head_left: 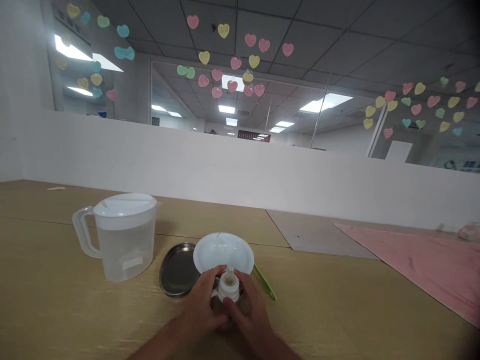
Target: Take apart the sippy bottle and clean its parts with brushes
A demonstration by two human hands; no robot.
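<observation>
Low in the middle of the head view, a baby bottle (pixel 228 287) stands upright with a white collar and a clear, teat-like top. A small white handle shows at its left side; its lower body is hidden by my fingers. My left hand (pixel 204 302) curls around the bottle from the left. From the right, my right hand (pixel 253 307) closes on it, thumb against the front of the collar. Just beyond my hands is a white bowl (pixel 224 250). A round metal dish (pixel 179 270) lies left of the bowl, and a thin green stick-like utensil (pixel 265 282) lies to its right.
A clear plastic pitcher (pixel 125 245) with a white lid stands at the left, its handle pointing left. A pink cloth (pixel 423 265) covers the table's right side. Behind the brown tabletop (pixel 337 310) rises a white low wall (pixel 225 167) with glass above it.
</observation>
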